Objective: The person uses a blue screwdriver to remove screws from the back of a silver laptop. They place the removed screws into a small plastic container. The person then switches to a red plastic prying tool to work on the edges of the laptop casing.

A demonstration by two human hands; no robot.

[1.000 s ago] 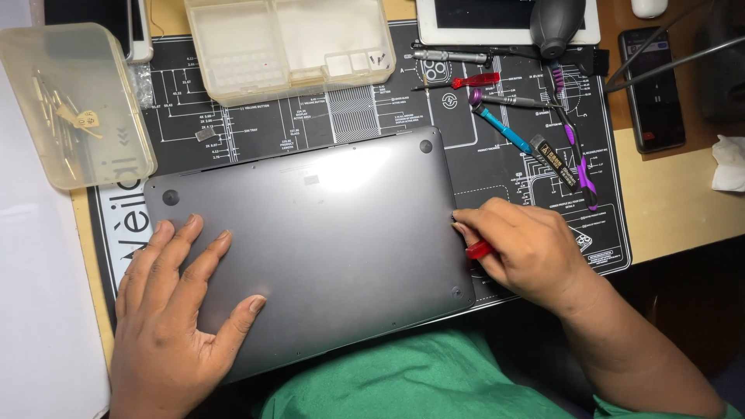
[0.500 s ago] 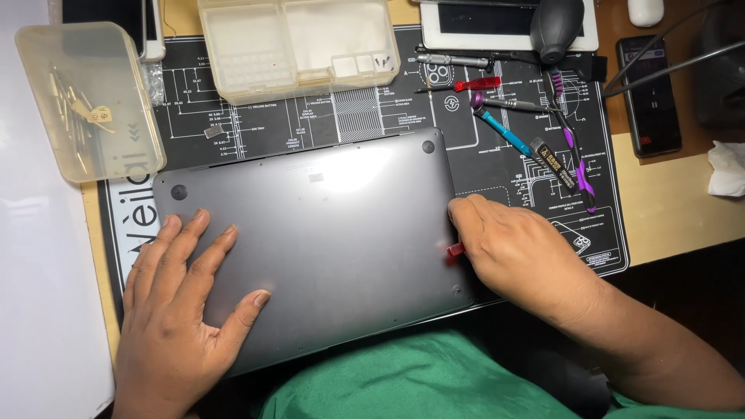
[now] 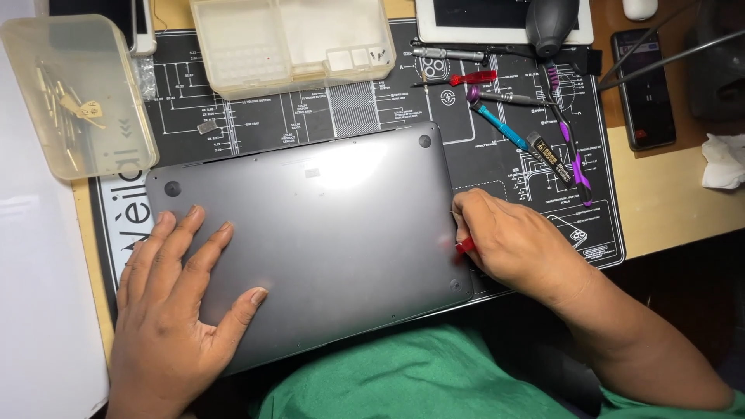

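Observation:
A grey laptop (image 3: 326,233) lies bottom side up on a black printed work mat (image 3: 497,155). My left hand (image 3: 174,310) rests flat on the laptop's near left part, fingers spread. My right hand (image 3: 516,248) is closed on a small red-handled tool (image 3: 464,246) whose tip meets the laptop's right edge. Most of that tool is hidden inside the fist.
Two clear plastic boxes, one at the far left (image 3: 74,93) holding small parts and one at the top (image 3: 291,43). Several screwdrivers and picks (image 3: 535,132) lie on the mat's right side. A dark phone (image 3: 644,89), a tablet (image 3: 497,19), a black blower (image 3: 551,23) and a tissue (image 3: 722,159).
My right hand with the red tool has slid a little along the laptop's right edge. The left hand stays flat on the laptop. The view has shifted slightly.

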